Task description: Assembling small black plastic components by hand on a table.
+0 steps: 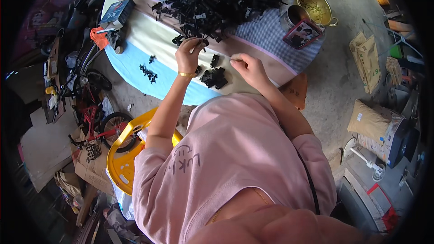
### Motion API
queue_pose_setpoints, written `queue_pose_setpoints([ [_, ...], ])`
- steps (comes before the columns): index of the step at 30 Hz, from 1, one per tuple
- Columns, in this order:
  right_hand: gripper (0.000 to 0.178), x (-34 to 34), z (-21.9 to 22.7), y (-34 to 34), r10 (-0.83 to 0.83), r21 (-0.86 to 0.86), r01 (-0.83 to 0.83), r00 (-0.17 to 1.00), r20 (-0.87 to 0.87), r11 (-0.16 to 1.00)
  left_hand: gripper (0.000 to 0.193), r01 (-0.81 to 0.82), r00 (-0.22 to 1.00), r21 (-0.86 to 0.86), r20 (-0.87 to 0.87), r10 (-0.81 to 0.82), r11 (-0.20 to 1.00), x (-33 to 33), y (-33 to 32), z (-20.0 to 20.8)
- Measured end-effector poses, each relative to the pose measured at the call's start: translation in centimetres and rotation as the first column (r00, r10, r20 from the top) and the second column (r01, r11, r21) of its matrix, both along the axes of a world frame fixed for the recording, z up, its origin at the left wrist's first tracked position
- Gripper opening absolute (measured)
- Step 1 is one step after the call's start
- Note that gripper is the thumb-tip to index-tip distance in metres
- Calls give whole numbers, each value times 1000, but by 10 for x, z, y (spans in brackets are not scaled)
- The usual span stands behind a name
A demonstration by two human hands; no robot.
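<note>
My left hand [189, 56] is at the near edge of a large heap of black plastic parts [221, 4]. Its thumb and fingers pinch a small black plastic part [204, 44]. Off to the right, my right hand [248, 68] hovers over the cloth with thumb and forefinger pressed together; whether something tiny sits between them is too small to make out. Between the hands lie a single black piece [214, 60] and, closer to me, a small pile of black blocks [214, 77]. Several tiny black pieces [148, 74] are scattered on the light blue stripe at left.
The round table wears a striped cloth [149, 31]. A blue box [117, 12] stands at its left edge. On the right are a golden pot [315, 5], a metal cup [296, 16] and a phone [302, 34]. A yellow chair [120, 153] and a red bicycle [97, 124] stand left.
</note>
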State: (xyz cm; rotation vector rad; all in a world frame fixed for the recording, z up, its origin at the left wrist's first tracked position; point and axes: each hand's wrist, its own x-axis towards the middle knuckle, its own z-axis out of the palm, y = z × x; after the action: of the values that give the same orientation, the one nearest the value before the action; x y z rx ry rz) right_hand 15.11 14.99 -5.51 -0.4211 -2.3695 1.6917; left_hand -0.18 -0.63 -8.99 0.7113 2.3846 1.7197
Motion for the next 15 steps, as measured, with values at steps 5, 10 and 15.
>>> queue_pose_setpoints([
  [5, 28, -24, 7, -3, -61, -536, 67, 998, 30, 842, 22, 127, 855, 340, 439, -277, 932, 40, 0, 51],
  [10, 25, -33, 5, -2, -45, -503, 20, 998, -38, 864, 20, -9, 781, 437, 565, -266, 900, 47, -5, 53],
  [15, 17, -46, 17, 7, -220, -127, 205, 967, -125, 971, 17, -76, 996, 140, 62, 68, 987, 35, -2, 53],
])
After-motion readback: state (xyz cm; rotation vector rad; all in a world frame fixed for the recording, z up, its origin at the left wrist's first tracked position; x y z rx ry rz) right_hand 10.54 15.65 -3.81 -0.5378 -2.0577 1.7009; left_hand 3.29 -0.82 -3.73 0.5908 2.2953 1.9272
